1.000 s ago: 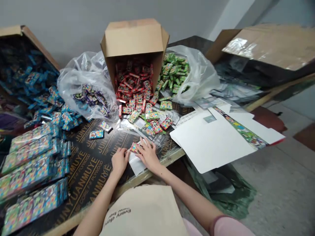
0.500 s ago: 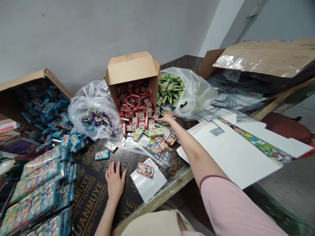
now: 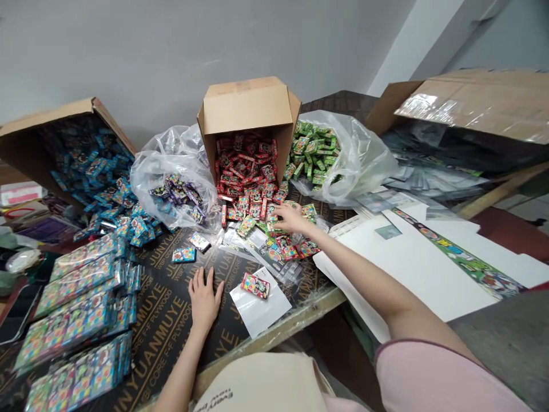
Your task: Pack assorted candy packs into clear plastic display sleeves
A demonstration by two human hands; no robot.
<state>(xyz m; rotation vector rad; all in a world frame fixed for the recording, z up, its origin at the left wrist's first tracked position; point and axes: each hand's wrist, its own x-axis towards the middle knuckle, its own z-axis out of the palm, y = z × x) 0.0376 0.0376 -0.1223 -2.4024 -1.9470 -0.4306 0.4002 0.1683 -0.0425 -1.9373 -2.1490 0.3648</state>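
Observation:
My left hand (image 3: 206, 298) lies flat on the black printed tabletop (image 3: 171, 320), fingers spread and holding nothing. Just beyond its fingertips are a blue packet (image 3: 183, 254) and a white-and-purple packet (image 3: 199, 241). My right hand (image 3: 289, 218) reaches over the loose pile in front of the box of red packets (image 3: 246, 166); its fingers are bent over green packets, and a grip cannot be made out. To the right of my left hand, a red packet (image 3: 255, 285) rests on a white sheet (image 3: 261, 312). Clear printed sleeves (image 3: 268, 254) lie below my right hand.
Blue packets (image 3: 98, 166) spill from a tipped box at left, above stacked filled sleeves (image 3: 77, 309). Plastic bags hold purple packets (image 3: 180, 191) and green packets (image 3: 315, 149). White cardboard (image 3: 429, 269) and an open carton (image 3: 476, 103) are at right.
My right hand has drawn back from the edge of the green bag to the loose packets in front of the red box. My left hand stays flat on the table. The view has shifted slightly.

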